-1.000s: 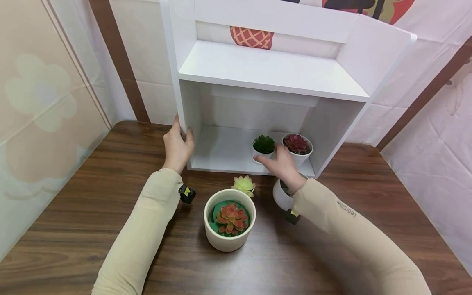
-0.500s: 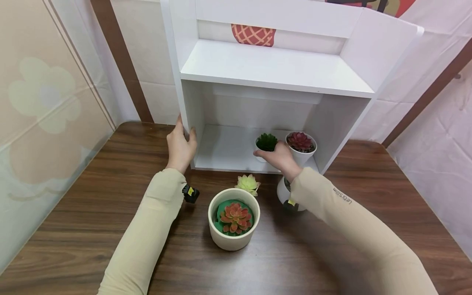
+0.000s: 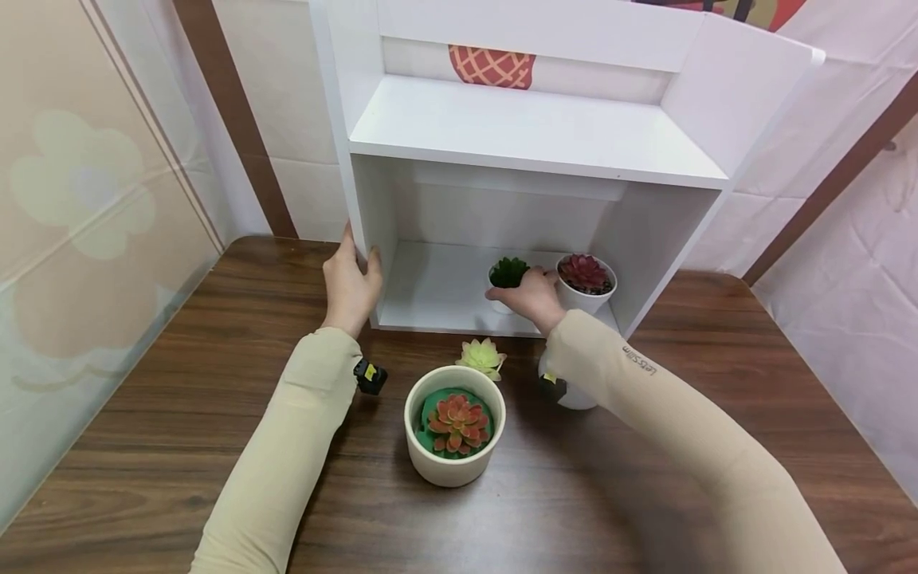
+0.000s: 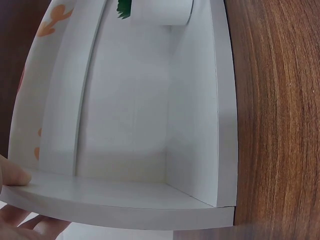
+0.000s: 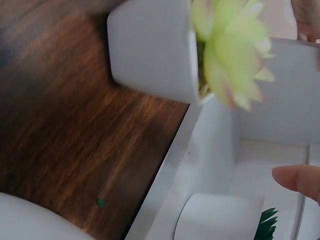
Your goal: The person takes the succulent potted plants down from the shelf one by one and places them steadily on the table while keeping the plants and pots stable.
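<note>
My left hand (image 3: 351,283) grips the left side panel of the white shelf unit (image 3: 538,131), its thumb (image 4: 12,175) on the inner face in the left wrist view. My right hand (image 3: 531,296) is at a small white pot with a dark green succulent (image 3: 508,271) on the lower shelf. Its thumb reaches across the pot's front in the head view; the right wrist view shows the thumb (image 5: 295,180) straight and apart from the pot (image 5: 217,215). My other right fingers are hidden. A dark red succulent (image 3: 584,275) in a white pot stands just to the right.
On the wooden table (image 3: 402,526), a beige pot (image 3: 448,472) holds a red succulent. Behind it is a pale green succulent (image 3: 482,357), potted in white in the right wrist view. A round white pot (image 3: 576,397) sits partly under my right sleeve.
My right hand and the dark green succulent's pot have shifted slightly left on the lower shelf. The left hand keeps its grip on the side panel.
</note>
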{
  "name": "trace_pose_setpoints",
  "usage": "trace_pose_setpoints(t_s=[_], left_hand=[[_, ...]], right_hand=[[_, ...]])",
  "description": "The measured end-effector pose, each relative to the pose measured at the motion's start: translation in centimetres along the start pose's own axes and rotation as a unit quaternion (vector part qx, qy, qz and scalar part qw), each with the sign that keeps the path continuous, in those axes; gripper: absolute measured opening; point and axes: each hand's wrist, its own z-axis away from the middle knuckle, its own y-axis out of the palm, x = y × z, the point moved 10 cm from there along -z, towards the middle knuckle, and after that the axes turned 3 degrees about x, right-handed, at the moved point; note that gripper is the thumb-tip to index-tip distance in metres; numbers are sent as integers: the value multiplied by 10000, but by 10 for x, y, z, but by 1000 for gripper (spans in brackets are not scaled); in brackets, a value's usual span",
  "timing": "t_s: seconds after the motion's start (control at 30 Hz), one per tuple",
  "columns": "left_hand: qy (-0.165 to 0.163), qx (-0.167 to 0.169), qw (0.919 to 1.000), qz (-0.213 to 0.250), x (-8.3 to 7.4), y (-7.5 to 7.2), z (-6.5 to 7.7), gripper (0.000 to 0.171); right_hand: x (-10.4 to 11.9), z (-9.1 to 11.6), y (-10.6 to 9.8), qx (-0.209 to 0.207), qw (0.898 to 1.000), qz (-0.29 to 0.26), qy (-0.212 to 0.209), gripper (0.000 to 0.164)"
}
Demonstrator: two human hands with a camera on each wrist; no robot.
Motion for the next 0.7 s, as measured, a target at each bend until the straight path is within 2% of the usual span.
trace_pose_setpoints(t_s=[0.37,0.7], left_hand=[[95,-18,9999,28,-2,1,0,47],[57,-39,10000,31,0,0,0,47]], right_hand=[[1,-15,0,-118,9993,359,44,92],[2,-15,1,-77,9998,176,-22,88]])
